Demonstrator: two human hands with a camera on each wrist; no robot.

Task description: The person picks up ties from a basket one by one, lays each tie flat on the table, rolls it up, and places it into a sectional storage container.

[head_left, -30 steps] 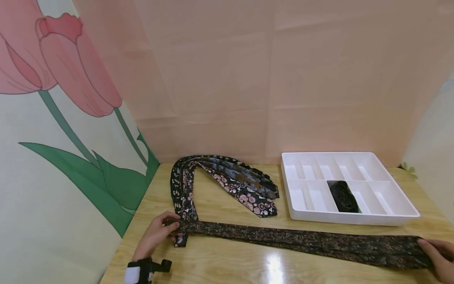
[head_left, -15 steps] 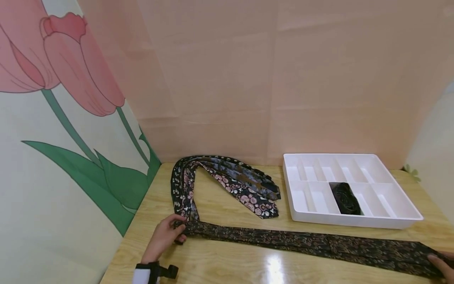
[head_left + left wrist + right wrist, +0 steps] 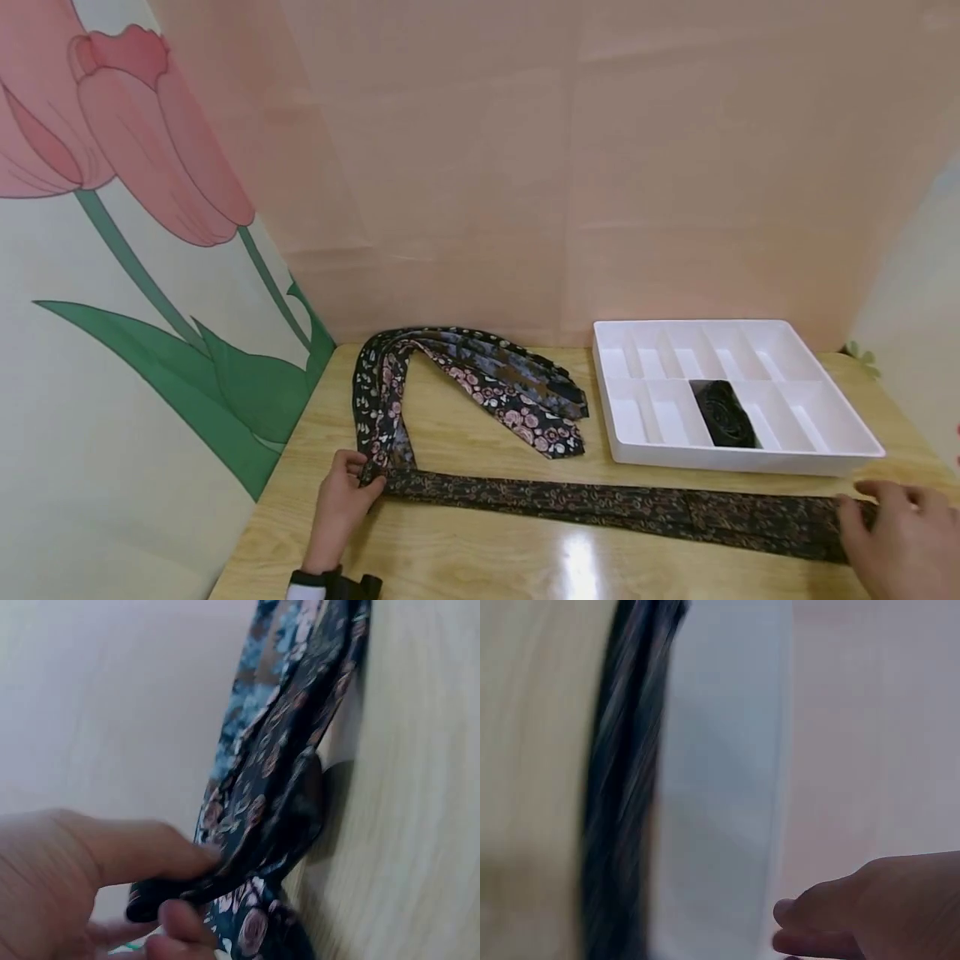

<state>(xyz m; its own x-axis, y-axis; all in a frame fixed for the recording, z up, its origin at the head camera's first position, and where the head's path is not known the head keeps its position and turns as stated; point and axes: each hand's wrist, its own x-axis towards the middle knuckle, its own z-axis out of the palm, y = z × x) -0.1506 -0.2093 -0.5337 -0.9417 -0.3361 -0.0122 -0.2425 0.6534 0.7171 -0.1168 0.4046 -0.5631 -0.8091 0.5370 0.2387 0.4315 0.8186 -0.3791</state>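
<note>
We see a long dark patterned tie [image 3: 600,504] stretched flat across the near part of the wooden counter [image 3: 480,567], running from left to right in front of a white divided tray [image 3: 840,454]. Our left hand [image 3: 341,504] pinches the narrow left end of this tie between thumb and fingers; the left wrist view shows the thumb [image 3: 142,851] pressed on top of the folded fabric [image 3: 277,810] with the fingertips curled beneath it. Our right hand [image 3: 896,537] sits at the tie's far right end, fingers spread and relaxed, resting on or just above the cloth; we cannot tell whether it actually touches it, and it grips nothing. The right wrist view is blurred, showing only the hand [image 3: 877,915] beside the tray's white wall [image 3: 720,787] and the dark band of the tie [image 3: 622,795]. Behind the left hand, a bundle of other patterned ties [image 3: 465,383] lies folded in an arch, its narrow ends coming down just beside the left end of the stretched tie. The tray holds one rolled dark tie [image 3: 723,414] in a front-row compartment near the middle. A pink backdrop [image 3: 600,167] stands behind the counter, and a tulip-painted panel [image 3: 135,250] closes the left side.
</note>
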